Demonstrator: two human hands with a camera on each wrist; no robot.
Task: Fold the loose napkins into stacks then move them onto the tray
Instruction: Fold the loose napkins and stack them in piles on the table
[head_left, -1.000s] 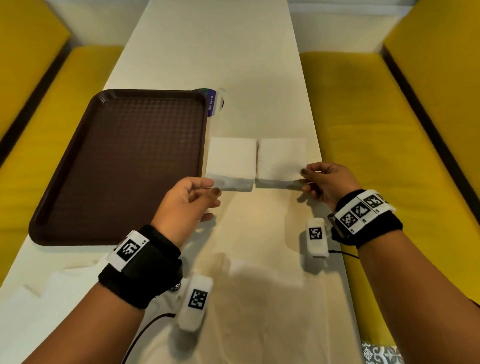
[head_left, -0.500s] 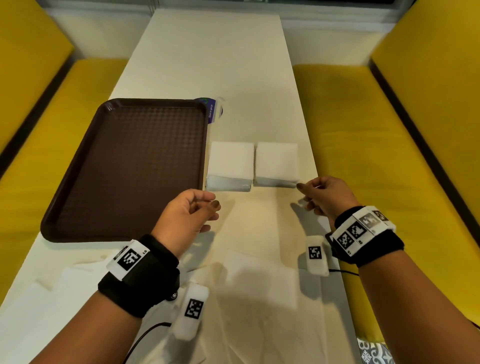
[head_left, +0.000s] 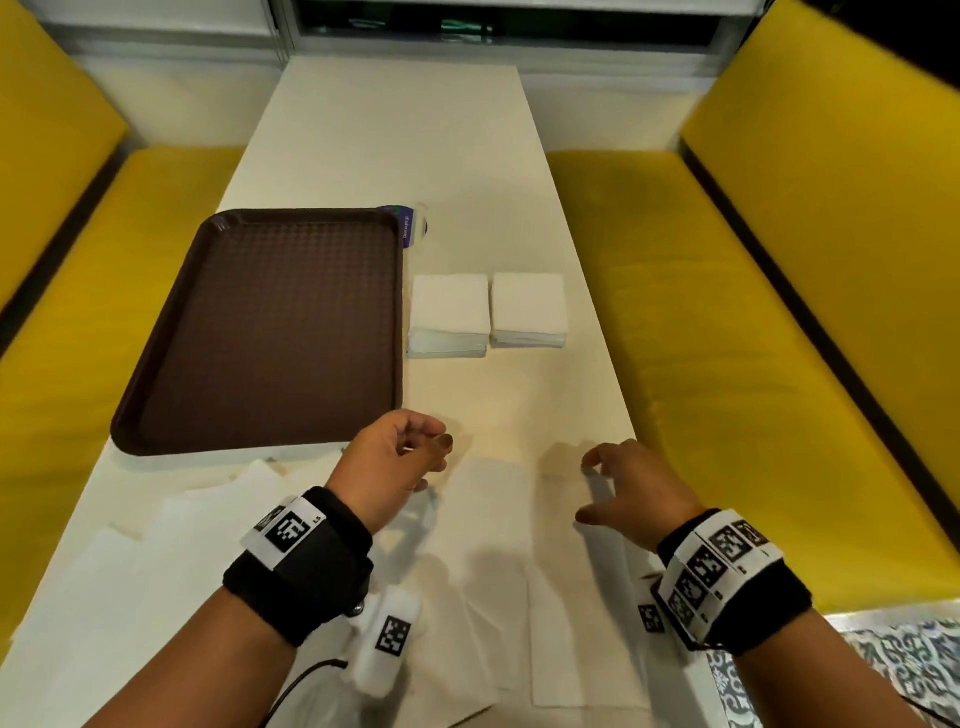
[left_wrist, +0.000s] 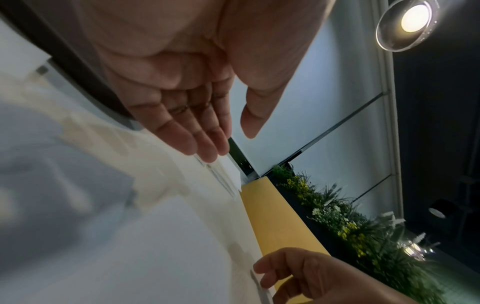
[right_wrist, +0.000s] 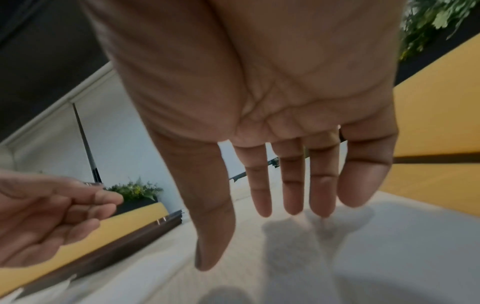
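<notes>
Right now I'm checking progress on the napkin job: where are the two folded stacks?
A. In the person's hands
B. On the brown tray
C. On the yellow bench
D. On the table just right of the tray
D: both folded stacks sit side by side on the table, beside the brown tray, which holds nothing.

Print on purple packet too blurred; nothing legible.
</notes>
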